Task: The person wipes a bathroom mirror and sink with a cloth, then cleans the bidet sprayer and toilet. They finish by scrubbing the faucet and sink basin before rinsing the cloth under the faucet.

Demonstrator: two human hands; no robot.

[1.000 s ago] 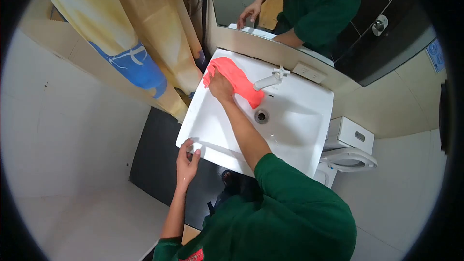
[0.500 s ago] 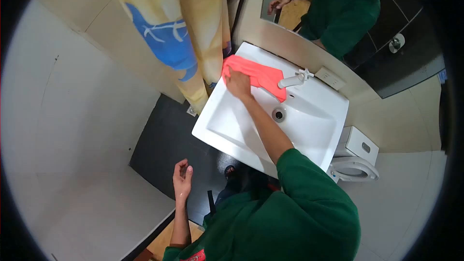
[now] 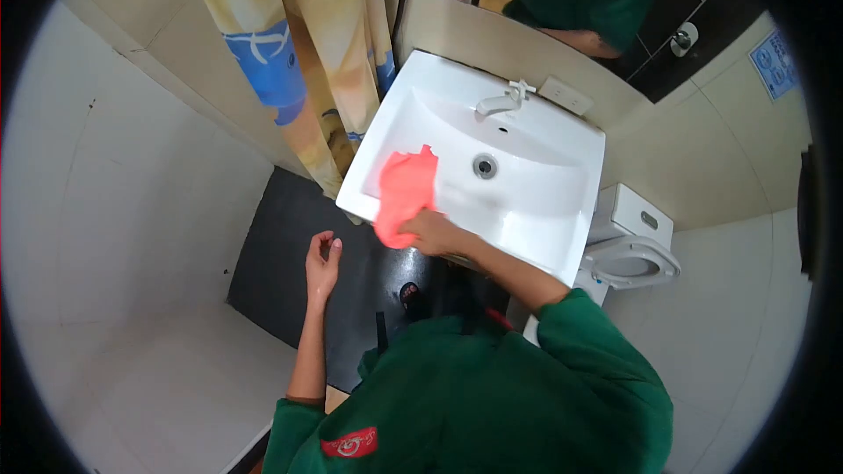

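Note:
A coral-pink cloth [image 3: 407, 189] lies over the near left rim of the white washbasin [image 3: 558, 241], partly inside the bowl. My right hand [image 3: 432, 233] grips the cloth's lower end at the basin's front edge. Away from the basin, to its left, my left hand [image 3: 323, 265] hangs above the dark floor. It holds nothing, and its fingers are loosely bent and apart from the thumb. At the back of the basin stands a white tap [image 3: 500, 104], with the drain [image 3: 485, 167] visible below it.
A patterned shower curtain [image 3: 334, 44] hangs against the basin's left side. The toilet [image 3: 632, 259] stands to the right. A mirror [image 3: 562, 0] and a wall socket [image 3: 565, 95] are behind the basin. Dark floor [image 3: 281, 246] shows at the left.
My right hand has brought the cloth from the back left corner beside the tap to the near left rim. My left hand has shifted slightly up in view. The camera view has shifted too.

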